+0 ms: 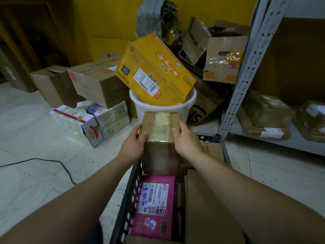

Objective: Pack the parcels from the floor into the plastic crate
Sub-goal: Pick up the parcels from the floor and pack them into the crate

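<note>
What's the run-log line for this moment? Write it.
step: packing | left hand: grips brown box | right hand: grips brown box | brown box: upright, lower end in black crate | beside it: pink parcel

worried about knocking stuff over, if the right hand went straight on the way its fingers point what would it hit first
Probably the white bucket: the right hand, gripping the brown parcel, points forward at the bucket's near wall, below the yellow carton standing in it. How far off is unclear.

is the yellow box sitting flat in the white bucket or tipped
Tipped: the yellow box leans at an angle, its lower end inside the white bucket, most of it sticking out above the rim.
</note>
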`<state>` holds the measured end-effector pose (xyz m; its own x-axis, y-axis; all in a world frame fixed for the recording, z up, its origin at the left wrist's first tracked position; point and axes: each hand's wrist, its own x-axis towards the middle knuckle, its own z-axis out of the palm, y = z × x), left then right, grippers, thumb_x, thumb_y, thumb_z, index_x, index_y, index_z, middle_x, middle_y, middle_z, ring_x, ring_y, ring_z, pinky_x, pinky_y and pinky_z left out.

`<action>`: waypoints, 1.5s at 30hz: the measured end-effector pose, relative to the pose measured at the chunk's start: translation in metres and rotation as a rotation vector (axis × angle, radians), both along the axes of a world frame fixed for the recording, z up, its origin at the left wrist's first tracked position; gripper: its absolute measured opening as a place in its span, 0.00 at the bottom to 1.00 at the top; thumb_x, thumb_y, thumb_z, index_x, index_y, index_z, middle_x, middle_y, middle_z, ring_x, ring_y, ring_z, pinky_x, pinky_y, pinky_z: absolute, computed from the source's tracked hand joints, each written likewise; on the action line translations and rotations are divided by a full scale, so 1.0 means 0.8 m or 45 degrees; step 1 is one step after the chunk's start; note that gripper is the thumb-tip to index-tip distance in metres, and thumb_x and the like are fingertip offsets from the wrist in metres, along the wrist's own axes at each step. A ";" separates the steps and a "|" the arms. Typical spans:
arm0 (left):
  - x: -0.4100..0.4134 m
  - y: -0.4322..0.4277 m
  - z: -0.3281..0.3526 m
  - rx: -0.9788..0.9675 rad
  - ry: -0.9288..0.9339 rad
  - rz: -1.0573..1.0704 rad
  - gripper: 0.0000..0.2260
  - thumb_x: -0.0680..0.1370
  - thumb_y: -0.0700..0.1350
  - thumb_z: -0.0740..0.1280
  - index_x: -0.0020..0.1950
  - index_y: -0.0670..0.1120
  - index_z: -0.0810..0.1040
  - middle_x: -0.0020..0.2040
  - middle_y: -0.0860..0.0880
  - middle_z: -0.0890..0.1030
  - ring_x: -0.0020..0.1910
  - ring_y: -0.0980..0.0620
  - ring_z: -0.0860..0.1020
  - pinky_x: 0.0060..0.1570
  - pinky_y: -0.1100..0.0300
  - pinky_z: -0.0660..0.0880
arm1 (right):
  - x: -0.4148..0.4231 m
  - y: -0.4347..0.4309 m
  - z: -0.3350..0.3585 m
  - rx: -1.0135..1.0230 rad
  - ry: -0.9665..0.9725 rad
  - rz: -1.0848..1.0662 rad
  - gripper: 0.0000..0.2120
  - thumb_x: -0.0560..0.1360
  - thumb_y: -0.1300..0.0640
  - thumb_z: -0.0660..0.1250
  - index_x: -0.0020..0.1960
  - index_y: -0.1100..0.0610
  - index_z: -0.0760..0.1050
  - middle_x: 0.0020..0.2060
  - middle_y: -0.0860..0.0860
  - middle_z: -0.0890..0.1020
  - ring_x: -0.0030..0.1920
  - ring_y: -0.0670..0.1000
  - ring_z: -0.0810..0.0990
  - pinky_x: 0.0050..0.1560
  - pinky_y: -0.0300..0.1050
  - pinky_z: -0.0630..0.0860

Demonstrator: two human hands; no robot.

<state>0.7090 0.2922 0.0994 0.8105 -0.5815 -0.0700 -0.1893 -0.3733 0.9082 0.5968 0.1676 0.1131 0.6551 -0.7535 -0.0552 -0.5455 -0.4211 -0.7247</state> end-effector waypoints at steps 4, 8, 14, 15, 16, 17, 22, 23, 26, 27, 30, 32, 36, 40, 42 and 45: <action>-0.008 0.005 -0.023 0.151 -0.081 -0.078 0.24 0.82 0.52 0.55 0.77 0.52 0.54 0.74 0.46 0.65 0.71 0.45 0.66 0.68 0.53 0.62 | -0.002 0.006 -0.023 -0.010 0.076 0.006 0.24 0.83 0.48 0.50 0.77 0.49 0.53 0.66 0.57 0.73 0.62 0.60 0.74 0.58 0.52 0.72; -0.004 0.002 -0.034 0.424 -0.180 -0.155 0.25 0.82 0.53 0.51 0.78 0.51 0.48 0.74 0.43 0.65 0.70 0.41 0.67 0.66 0.54 0.63 | 0.003 0.008 -0.038 -0.032 0.171 -0.003 0.23 0.83 0.50 0.51 0.77 0.47 0.53 0.56 0.58 0.78 0.48 0.57 0.76 0.46 0.48 0.73; -0.002 0.000 -0.057 0.637 -0.366 -0.244 0.25 0.83 0.51 0.51 0.78 0.48 0.48 0.66 0.39 0.73 0.64 0.40 0.72 0.63 0.53 0.69 | 0.004 0.006 -0.063 -0.040 0.293 0.051 0.28 0.82 0.52 0.54 0.79 0.47 0.47 0.58 0.57 0.78 0.54 0.58 0.77 0.49 0.47 0.71; 0.002 0.000 -0.064 0.702 -0.424 -0.260 0.25 0.82 0.52 0.51 0.77 0.47 0.51 0.68 0.40 0.71 0.67 0.41 0.69 0.65 0.51 0.67 | 0.005 0.005 -0.067 -0.054 0.324 0.066 0.27 0.82 0.52 0.54 0.78 0.49 0.49 0.59 0.57 0.77 0.57 0.59 0.76 0.51 0.47 0.71; 0.006 0.001 -0.071 0.787 -0.485 -0.284 0.25 0.82 0.53 0.51 0.77 0.46 0.53 0.72 0.42 0.66 0.71 0.42 0.63 0.68 0.48 0.65 | 0.006 0.005 -0.070 -0.088 0.367 0.086 0.26 0.82 0.51 0.54 0.78 0.51 0.51 0.61 0.57 0.76 0.59 0.59 0.75 0.53 0.48 0.71; 0.009 0.001 -0.075 0.859 -0.532 -0.308 0.26 0.82 0.55 0.51 0.77 0.46 0.53 0.75 0.45 0.60 0.75 0.44 0.56 0.70 0.47 0.62 | 0.006 0.004 -0.074 -0.138 0.414 0.101 0.26 0.82 0.50 0.54 0.77 0.53 0.53 0.63 0.56 0.74 0.62 0.59 0.72 0.57 0.50 0.71; 0.023 -0.012 -0.075 0.954 -0.680 -0.443 0.27 0.81 0.56 0.52 0.77 0.48 0.50 0.78 0.50 0.50 0.77 0.47 0.47 0.71 0.43 0.58 | 0.013 -0.010 -0.075 -0.286 0.571 0.141 0.26 0.80 0.49 0.57 0.75 0.56 0.60 0.71 0.52 0.64 0.70 0.56 0.62 0.67 0.57 0.62; 0.025 -0.013 -0.074 0.965 -0.686 -0.484 0.28 0.81 0.56 0.51 0.78 0.48 0.47 0.79 0.50 0.47 0.77 0.47 0.46 0.72 0.43 0.56 | 0.017 -0.015 -0.073 -0.291 0.565 0.161 0.26 0.79 0.49 0.58 0.75 0.58 0.61 0.72 0.52 0.63 0.71 0.56 0.61 0.69 0.56 0.62; 0.027 -0.011 -0.082 0.968 -0.616 -0.509 0.29 0.81 0.57 0.48 0.78 0.48 0.42 0.79 0.50 0.43 0.77 0.47 0.43 0.73 0.43 0.52 | 0.034 -0.031 -0.068 -0.183 0.529 0.159 0.33 0.80 0.43 0.55 0.78 0.59 0.50 0.77 0.53 0.54 0.76 0.57 0.54 0.74 0.56 0.56; 0.026 -0.009 -0.086 0.947 -0.557 -0.475 0.30 0.81 0.58 0.48 0.78 0.47 0.42 0.79 0.49 0.43 0.77 0.47 0.43 0.74 0.43 0.51 | 0.040 -0.038 -0.069 -0.143 0.537 0.145 0.34 0.80 0.42 0.53 0.79 0.58 0.47 0.78 0.53 0.51 0.77 0.57 0.51 0.75 0.56 0.53; 0.024 -0.003 -0.098 0.864 -0.382 -0.382 0.31 0.80 0.60 0.47 0.78 0.46 0.41 0.79 0.48 0.43 0.77 0.47 0.44 0.74 0.42 0.51 | 0.053 -0.054 -0.075 -0.133 0.622 0.110 0.32 0.81 0.41 0.47 0.79 0.57 0.47 0.78 0.52 0.51 0.78 0.55 0.49 0.75 0.57 0.51; 0.023 -0.002 -0.099 0.832 -0.404 -0.392 0.30 0.81 0.59 0.47 0.78 0.49 0.39 0.78 0.50 0.42 0.77 0.48 0.44 0.74 0.42 0.51 | 0.059 -0.058 -0.080 -0.154 0.645 0.109 0.30 0.82 0.43 0.46 0.79 0.57 0.47 0.78 0.52 0.51 0.78 0.54 0.49 0.75 0.58 0.50; 0.028 -0.007 -0.093 0.941 -0.531 -0.451 0.29 0.81 0.58 0.46 0.77 0.48 0.40 0.78 0.51 0.41 0.77 0.49 0.43 0.73 0.42 0.52 | 0.066 -0.061 -0.086 -0.205 0.721 0.157 0.30 0.83 0.45 0.44 0.79 0.58 0.44 0.79 0.53 0.47 0.78 0.54 0.45 0.75 0.58 0.46; 0.029 -0.012 -0.087 1.156 -0.679 -0.529 0.28 0.82 0.56 0.43 0.77 0.45 0.37 0.78 0.49 0.38 0.77 0.48 0.40 0.73 0.42 0.52 | 0.069 -0.063 -0.093 -0.244 0.784 0.171 0.30 0.83 0.45 0.43 0.79 0.59 0.42 0.79 0.53 0.44 0.78 0.53 0.42 0.75 0.58 0.45; 0.027 -0.013 -0.088 1.230 -0.710 -0.551 0.28 0.82 0.56 0.42 0.76 0.44 0.36 0.78 0.48 0.37 0.77 0.47 0.40 0.72 0.42 0.52 | 0.071 -0.062 -0.099 -0.260 0.790 0.174 0.30 0.83 0.45 0.43 0.79 0.59 0.41 0.79 0.54 0.43 0.78 0.53 0.42 0.75 0.58 0.45; 0.024 -0.011 -0.091 1.261 -0.694 -0.553 0.29 0.81 0.57 0.41 0.76 0.44 0.35 0.78 0.48 0.37 0.77 0.47 0.41 0.72 0.42 0.52 | 0.070 -0.061 -0.105 -0.264 0.783 0.178 0.30 0.83 0.45 0.42 0.79 0.59 0.40 0.79 0.54 0.43 0.78 0.53 0.42 0.75 0.58 0.44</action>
